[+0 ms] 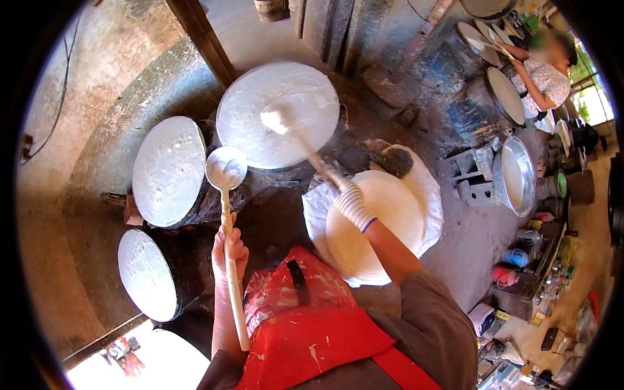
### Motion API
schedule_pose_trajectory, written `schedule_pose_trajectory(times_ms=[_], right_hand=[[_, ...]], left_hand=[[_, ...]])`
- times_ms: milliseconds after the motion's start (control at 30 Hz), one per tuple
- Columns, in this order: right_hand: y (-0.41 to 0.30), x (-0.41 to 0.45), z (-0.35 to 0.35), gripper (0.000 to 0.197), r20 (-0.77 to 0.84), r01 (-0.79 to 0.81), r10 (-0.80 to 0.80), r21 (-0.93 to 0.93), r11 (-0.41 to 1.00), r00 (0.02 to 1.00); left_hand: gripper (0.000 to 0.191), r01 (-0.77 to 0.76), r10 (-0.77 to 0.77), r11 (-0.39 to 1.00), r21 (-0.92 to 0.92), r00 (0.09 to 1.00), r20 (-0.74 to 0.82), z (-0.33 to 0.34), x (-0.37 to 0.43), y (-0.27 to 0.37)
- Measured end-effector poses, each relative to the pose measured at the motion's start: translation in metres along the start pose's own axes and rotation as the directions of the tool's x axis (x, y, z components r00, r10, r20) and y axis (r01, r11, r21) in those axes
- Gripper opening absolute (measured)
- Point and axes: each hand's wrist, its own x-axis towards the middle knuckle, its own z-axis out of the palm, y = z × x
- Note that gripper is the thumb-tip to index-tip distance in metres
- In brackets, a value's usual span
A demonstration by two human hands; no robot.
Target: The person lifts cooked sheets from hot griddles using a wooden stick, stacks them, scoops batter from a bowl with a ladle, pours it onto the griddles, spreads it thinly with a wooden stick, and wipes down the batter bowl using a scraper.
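Observation:
My left hand (pixel 230 248) is closed around the long pale handle of a ladle (pixel 226 168), whose round bowl is held up between two round griddles. On my right hand (pixel 350 197) is a striped glove, and it grips the handle of a blurred tool (pixel 314 157). That tool's whitish head lies over the large round griddle (pixel 278 141), which bears a thin white layer; the kind of head cannot be told. Below my right forearm a wide round vessel (pixel 385 214), lined with white cloth, holds a smooth cream-coloured mass. My red apron (pixel 317 336) has white splashes.
More white-coated griddles stand at left, one upper (pixel 168 170) and one lower (pixel 146 275). At right are concrete blocks (pixel 475 192), a metal basin (pixel 509 175) with pale contents and a cluttered bench (pixel 519 297). Another person (pixel 543 87) works at further griddles, upper right. A wooden post (pixel 202 41) rises behind.

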Motion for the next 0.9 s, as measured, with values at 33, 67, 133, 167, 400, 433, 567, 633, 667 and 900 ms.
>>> schedule_pose_trajectory(times_ms=[33,67,133,167,400,433,567,633,667,900], right_hand=[[-0.002,-0.003,-0.004,0.023,-0.058,-0.075,0.082,0.121,0.990,0.995],[-0.010,-0.003,-0.007,0.022,-0.112,-0.129,0.161,0.245,0.961,0.981],[-0.009,-0.011,-0.007,0.020,0.064,-0.388,0.412,0.493,0.779,0.909],[-0.009,-0.010,-0.010,0.020,0.131,-0.467,0.482,0.554,0.689,0.866],[-0.001,0.075,-0.054,0.032,0.169,-0.019,0.032,-0.077,0.997,0.985],[0.011,0.081,-0.054,0.032,0.209,-0.003,0.028,-0.115,0.993,0.977],[0.024,0.099,-0.069,0.032,0.352,0.011,0.042,-0.147,0.989,0.935],[0.016,0.101,-0.079,0.033,0.449,0.025,0.059,-0.178,0.984,0.892],[0.015,0.099,-0.084,0.033,0.500,0.044,0.050,-0.175,0.984,0.864],[-0.012,0.053,-0.128,0.030,0.494,-0.223,0.194,0.001,0.975,0.847]], left_hand=[[0.044,-0.005,0.005,1.000,-0.002,1.000,-0.003,0.000,0.000,0.001],[0.043,0.013,-0.013,1.000,0.001,1.000,-0.015,0.000,0.000,0.001],[0.042,0.024,-0.024,1.000,0.002,0.999,-0.030,0.002,0.002,0.002],[0.041,0.026,-0.025,0.999,0.022,0.998,-0.051,0.005,0.004,0.002],[0.037,0.059,-0.057,0.991,0.116,0.998,-0.021,0.009,0.051,0.015],[0.037,0.058,-0.056,0.991,0.120,0.998,-0.022,0.013,0.060,0.018],[0.035,0.060,-0.054,0.972,0.226,0.998,-0.033,0.025,0.095,0.023],[0.032,0.106,-0.097,0.955,0.278,0.994,-0.048,0.018,0.113,0.031],[0.032,0.112,-0.101,0.954,0.280,0.993,-0.053,0.016,0.124,0.033],[0.029,0.144,-0.023,0.805,0.575,0.977,-0.212,0.020,0.172,0.044]])
